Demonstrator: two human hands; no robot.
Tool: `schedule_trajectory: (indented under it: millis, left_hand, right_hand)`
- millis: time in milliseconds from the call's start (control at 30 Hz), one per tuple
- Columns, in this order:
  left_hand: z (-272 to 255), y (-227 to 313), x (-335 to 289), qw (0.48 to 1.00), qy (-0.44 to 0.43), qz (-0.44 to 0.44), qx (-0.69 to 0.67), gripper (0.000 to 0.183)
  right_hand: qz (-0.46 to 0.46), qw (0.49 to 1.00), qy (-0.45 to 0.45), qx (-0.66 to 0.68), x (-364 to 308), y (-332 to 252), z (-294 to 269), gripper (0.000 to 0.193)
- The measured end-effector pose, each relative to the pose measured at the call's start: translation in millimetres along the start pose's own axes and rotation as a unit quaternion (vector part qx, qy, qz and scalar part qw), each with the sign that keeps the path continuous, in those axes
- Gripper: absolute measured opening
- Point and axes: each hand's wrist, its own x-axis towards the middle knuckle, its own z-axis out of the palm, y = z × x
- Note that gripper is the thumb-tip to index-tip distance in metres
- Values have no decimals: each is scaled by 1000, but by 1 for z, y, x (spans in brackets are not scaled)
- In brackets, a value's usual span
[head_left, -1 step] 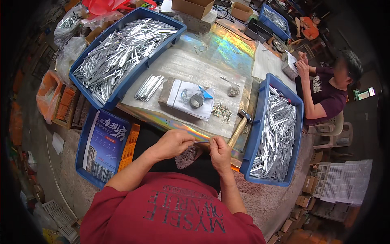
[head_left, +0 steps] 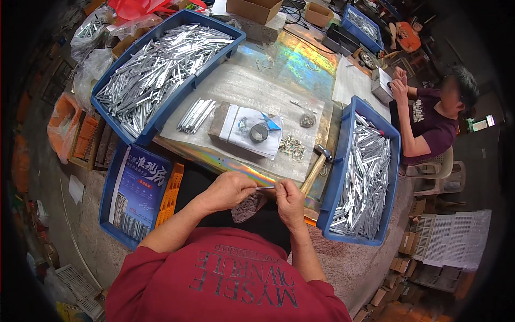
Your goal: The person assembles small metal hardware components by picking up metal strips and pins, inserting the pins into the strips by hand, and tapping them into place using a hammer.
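A thin metal strip [head_left: 265, 188] is stretched between my two hands in front of the table's near edge. My left hand [head_left: 232, 190] pinches its left end, and my right hand [head_left: 289, 199] grips the other end with closed fingers. Most of the strip is hidden by the fingers. Just beyond my hands, a paper-covered block [head_left: 230, 127] carries a small round dark container [head_left: 259, 133]. A row of silver strips [head_left: 196, 116] lies left of the block, and a pile of small metal pieces [head_left: 292, 147] lies to its right. Near my right hand rests a wooden-handled hammer [head_left: 315, 174].
Blue bins heaped with silver strips stand at the far left [head_left: 155, 131] and at the right [head_left: 322, 222]. Another blue bin [head_left: 119, 236] with a printed sheet sits low at left. A co-worker [head_left: 437, 129] sits at the right. Cardboard boxes [head_left: 252, 9] stand at the back.
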Motion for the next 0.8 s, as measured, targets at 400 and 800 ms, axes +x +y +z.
schedule_trajectory:
  millis: [400,800]
  left_hand:
    - [2,-21,-9,898,-119,-204,-372,13]
    - [-5,-25,-15,836,-86,-205,-502,15]
  right_hand:
    - [-185,888,136,-399,58,27,-18,15]
    - [-167,918,156,-324,50,29,-24,9]
